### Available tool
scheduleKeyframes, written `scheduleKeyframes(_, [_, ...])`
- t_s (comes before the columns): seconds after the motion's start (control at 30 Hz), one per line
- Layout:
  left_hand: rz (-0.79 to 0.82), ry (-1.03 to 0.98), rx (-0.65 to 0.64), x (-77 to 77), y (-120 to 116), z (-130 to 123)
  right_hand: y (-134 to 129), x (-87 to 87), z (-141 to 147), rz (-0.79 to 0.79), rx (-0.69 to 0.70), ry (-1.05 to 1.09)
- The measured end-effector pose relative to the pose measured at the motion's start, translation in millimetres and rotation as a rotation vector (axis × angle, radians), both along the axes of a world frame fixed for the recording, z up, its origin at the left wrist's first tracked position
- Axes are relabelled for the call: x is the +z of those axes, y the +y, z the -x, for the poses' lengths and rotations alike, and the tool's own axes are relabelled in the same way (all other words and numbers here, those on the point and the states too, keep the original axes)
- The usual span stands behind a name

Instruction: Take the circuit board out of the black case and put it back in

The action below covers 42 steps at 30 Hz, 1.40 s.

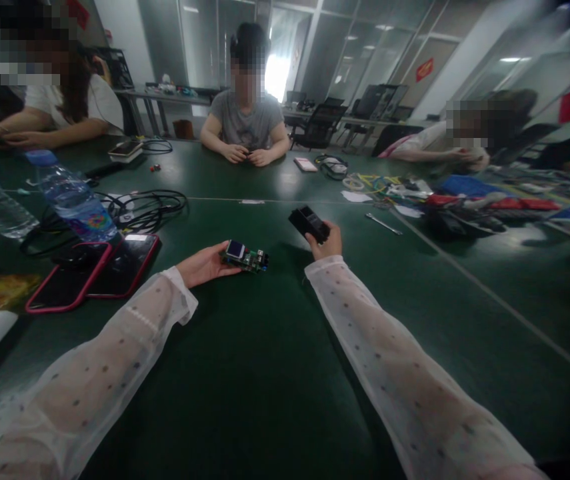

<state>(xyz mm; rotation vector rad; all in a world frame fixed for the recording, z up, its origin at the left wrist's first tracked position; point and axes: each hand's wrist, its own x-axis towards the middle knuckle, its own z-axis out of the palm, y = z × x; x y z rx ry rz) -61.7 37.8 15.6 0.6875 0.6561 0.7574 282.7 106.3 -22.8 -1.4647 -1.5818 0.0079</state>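
Observation:
Near the middle of the green table [245,347], my left hand [209,265] is closed on the left end of a small circuit board [253,261] with a little screen at that end. To its right, my right hand [327,243] grips a black plastic case [309,223], fingers wrapped round its right side. The case is tilted and raised a little off the table. Board and case are apart, with a stretch of table between them.
At the left are two phones [123,267], water bottles [72,200] and coiled black cables [157,207]. A wrench [383,224] lies right of the case. Cables and tools [485,207] pile up farther right. Three people [247,120] sit across the table.

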Motion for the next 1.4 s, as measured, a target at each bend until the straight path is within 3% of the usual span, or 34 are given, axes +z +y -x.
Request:
scheduleKeyframes(0.27, [0.025, -0.019, 0.034, -1.0, 0, -2, -55, 44.5, 87, 0.060, 0.477, 0.092])
scheduleKeyframes(0.4, [0.014, -0.071, 0.010, -5.6, 2, -1, -75, 48.9, 109, 0.061, 0.629, 0.034])
scheduleKeyframes(0.7, [0.082, -0.084, 0.082, 0.5, -1, -3, -77, 34.0, 110, 0.073, 0.653, 0.039])
scheduleKeyframes(0.97, [0.036, 0.043, 0.112, 1.6, -4, -4, -78, 16.7, 114, 0.148, 0.692, -0.002])
scheduleKeyframes(1.23, [-0.019, 0.066, 0.141, 5.7, -9, -4, -74, 13.8, 111, 0.144, 0.731, 0.044])
scheduleKeyframes(1.4, [-0.040, 0.039, 0.149, 4.0, -9, -5, -74, 13.9, 113, 0.230, 0.761, 0.197])
